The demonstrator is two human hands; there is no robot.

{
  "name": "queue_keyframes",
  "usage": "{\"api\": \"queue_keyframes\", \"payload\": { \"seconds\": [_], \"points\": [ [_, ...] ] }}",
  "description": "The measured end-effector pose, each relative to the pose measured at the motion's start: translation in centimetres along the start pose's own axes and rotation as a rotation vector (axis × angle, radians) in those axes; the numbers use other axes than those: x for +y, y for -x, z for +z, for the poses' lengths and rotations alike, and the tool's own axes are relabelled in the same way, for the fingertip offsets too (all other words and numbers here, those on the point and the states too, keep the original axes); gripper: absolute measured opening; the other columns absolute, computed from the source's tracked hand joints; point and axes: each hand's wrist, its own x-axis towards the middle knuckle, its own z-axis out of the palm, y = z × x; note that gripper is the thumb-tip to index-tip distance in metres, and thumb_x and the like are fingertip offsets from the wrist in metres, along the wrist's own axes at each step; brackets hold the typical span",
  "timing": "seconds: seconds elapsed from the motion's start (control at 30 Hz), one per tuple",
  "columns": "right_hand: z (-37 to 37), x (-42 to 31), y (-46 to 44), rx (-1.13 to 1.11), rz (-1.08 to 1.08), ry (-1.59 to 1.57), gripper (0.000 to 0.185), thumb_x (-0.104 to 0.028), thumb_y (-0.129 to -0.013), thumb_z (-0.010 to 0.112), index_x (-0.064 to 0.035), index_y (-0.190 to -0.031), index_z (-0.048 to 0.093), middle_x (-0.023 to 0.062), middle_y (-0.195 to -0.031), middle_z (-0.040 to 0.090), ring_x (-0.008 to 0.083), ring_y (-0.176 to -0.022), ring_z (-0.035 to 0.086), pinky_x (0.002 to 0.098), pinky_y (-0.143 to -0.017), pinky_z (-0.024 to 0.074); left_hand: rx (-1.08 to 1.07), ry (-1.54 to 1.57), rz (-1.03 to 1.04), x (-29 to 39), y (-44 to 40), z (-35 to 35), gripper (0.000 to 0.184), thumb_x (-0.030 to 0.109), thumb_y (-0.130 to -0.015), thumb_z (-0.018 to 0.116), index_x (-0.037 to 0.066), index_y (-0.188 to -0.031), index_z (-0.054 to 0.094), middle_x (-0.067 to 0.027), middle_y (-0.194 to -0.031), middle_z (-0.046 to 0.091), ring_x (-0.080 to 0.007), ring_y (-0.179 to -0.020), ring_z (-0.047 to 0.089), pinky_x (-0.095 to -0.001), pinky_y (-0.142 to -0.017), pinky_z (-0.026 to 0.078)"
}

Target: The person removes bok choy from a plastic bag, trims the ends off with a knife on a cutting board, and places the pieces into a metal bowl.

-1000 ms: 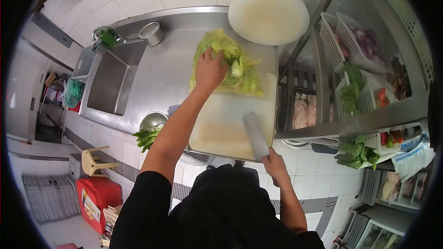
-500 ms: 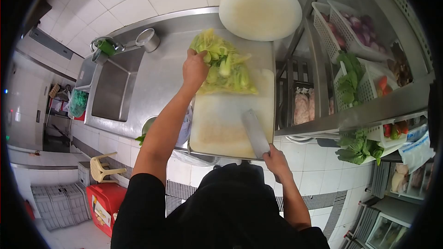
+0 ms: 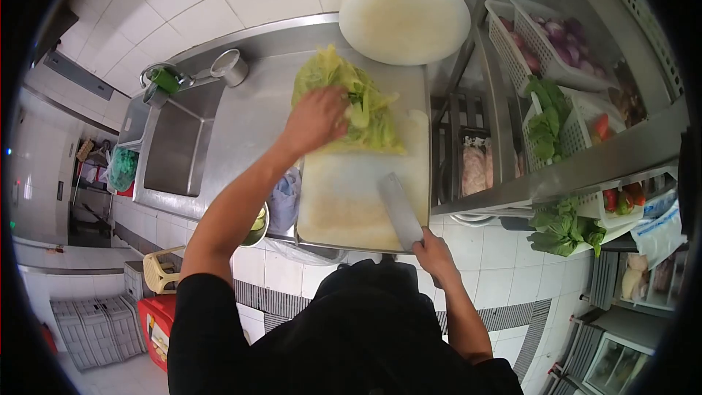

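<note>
A cleaver lies with its broad blade over the near right of a worn cutting board. Its handle is in my right hand, closed round it at the board's near edge. On the far part of the board rests a yellow see-through plastic bag of pale green cut vegetables. My left hand is over the bag's left side, thumb and fingers apart and slightly blurred. Whether its fingertips touch the vegetables I cannot tell.
A round board leans on the wall behind. Left is a sink with a metal cup near it. A bluish cloth and a bowl sit left of the board. Shelves on the right hold vegetable baskets.
My left hand has let go of the bag's upper left edge and moved down and right over it. The cleaver stays in my right hand, nearly still.
</note>
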Motion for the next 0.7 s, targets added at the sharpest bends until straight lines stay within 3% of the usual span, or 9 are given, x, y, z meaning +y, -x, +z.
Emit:
{"api": "queue_keyframes", "payload": {
  "seconds": [0.1, 0.13, 0.27, 0.33, 0.43, 0.53, 0.6, 0.67, 0.7],
  "points": [
    [0.1, 0.1, 0.0, 0.002, 0.000, -0.002, 0.038, -0.027, -0.096, 0.057, 0.0004, -0.123, 0.057, 0.0296, -0.103, 0.073, 0.0507, -0.101, 0.067, 0.0576, -0.092, 0.0520, 0.021, 0.233, 0.078, 6.1, 5.6, -0.3, 0.040, 0.016, -0.078, 0.079, 0.007, -0.116, 0.070, -0.0108, -0.128, 0.068, -0.0319, -0.120, 0.065, -0.0497, -0.108, 0.052],
    [0.2, 0.3, -0.2, 0.043, -0.025, -0.004, 0.037, -0.025, -0.095, 0.057, 0.0011, -0.122, 0.058, 0.0300, -0.098, 0.072, 0.0499, -0.096, 0.068, 0.0559, -0.086, 0.0524, -0.028, 0.207, 0.116, 8.2, 7.6, -0.6, 0.040, 0.016, -0.079, 0.078, 0.008, -0.117, 0.069, -0.0106, -0.126, 0.069, -0.0311, -0.118, 0.066, -0.0494, -0.107, 0.052],
    [0.4, 0.2, -0.5, 0.077, -0.058, 0.040, 0.035, -0.024, -0.094, 0.058, 0.0010, -0.119, 0.060, 0.0284, -0.090, 0.071, 0.0478, -0.087, 0.070, 0.0539, -0.078, 0.0530, -0.237, 0.314, -0.072, 15.5, 17.1, 4.0, 0.039, 0.019, -0.082, 0.078, 0.008, -0.118, 0.068, -0.0100, -0.121, 0.069, -0.0296, -0.120, 0.064, -0.0495, -0.105, 0.050],
    [-0.7, -2.0, 0.4, -0.004, -0.038, 0.065, 0.033, -0.026, -0.097, 0.058, -0.0004, -0.117, 0.058, 0.0305, -0.097, 0.073, 0.0511, -0.096, 0.069, 0.0587, -0.086, 0.0530, -0.240, 0.359, -0.135, 18.1, 18.6, 4.9, 0.040, 0.019, -0.083, 0.079, 0.007, -0.119, 0.068, -0.0109, -0.122, 0.067, -0.0313, -0.121, 0.062, -0.0497, -0.105, 0.048],
    [-0.2, -3.6, 1.3, 0.131, -0.116, 0.222, 0.032, -0.025, -0.100, 0.056, -0.0005, -0.120, 0.056, 0.0276, -0.087, 0.073, 0.0492, -0.084, 0.070, 0.0599, -0.076, 0.0531, -0.051, 0.524, -0.441, 18.8, 18.4, 4.2, 0.046, 0.017, -0.082, 0.079, 0.004, -0.124, 0.066, -0.0166, -0.129, 0.063, -0.0387, -0.121, 0.059, -0.0495, -0.105, 0.048],
    [0.6, -3.8, 1.5, 0.163, -0.099, 0.271, 0.032, -0.024, -0.100, 0.056, 0.0004, -0.121, 0.056, 0.0265, -0.083, 0.072, 0.0490, -0.079, 0.070, 0.0595, -0.072, 0.0533, -0.009, 0.602, -0.538, 18.4, 19.5, 4.2, 0.047, 0.013, -0.080, 0.078, 0.005, -0.125, 0.066, -0.0154, -0.129, 0.062, -0.0378, -0.120, 0.059, -0.0488, -0.106, 0.048],
    [0.4, -3.9, 1.6, 0.164, -0.083, 0.279, 0.032, -0.023, -0.100, 0.056, 0.0006, -0.121, 0.056, 0.0266, -0.082, 0.072, 0.0488, -0.078, 0.070, 0.0591, -0.072, 0.0533, -0.042, 0.635, -0.562, 18.4, 19.8, 4.8, 0.048, 0.020, -0.084, 0.077, 0.005, -0.128, 0.066, -0.0157, -0.132, 0.061, -0.0378, -0.125, 0.056, -0.0505, -0.108, 0.045],
    [0.2, -4.3, 1.9, 0.173, -0.075, 0.278, 0.032, -0.022, -0.100, 0.057, 0.0009, -0.122, 0.056, 0.0267, -0.081, 0.072, 0.0485, -0.078, 0.070, 0.0586, -0.071, 0.0532, -0.138, 0.408, -0.519, 18.1, 18.9, 4.8, 0.051, 0.029, -0.088, 0.075, 0.004, -0.132, 0.065, -0.0155, -0.137, 0.059, -0.0378, -0.130, 0.052, -0.0523, -0.110, 0.041],
    [0.2, -4.7, 2.3, 0.195, -0.072, 0.230, 0.031, -0.022, -0.100, 0.057, 0.0011, -0.122, 0.056, 0.0266, -0.081, 0.072, 0.0485, -0.078, 0.070, 0.0583, -0.071, 0.0531, -0.182, 0.346, -0.647, 17.8, 18.6, 5.4, 0.056, 0.036, -0.091, 0.071, 0.005, -0.137, 0.063, -0.0151, -0.141, 0.057, -0.0379, -0.133, 0.048, -0.0529, -0.110, 0.037]
  ]
}}
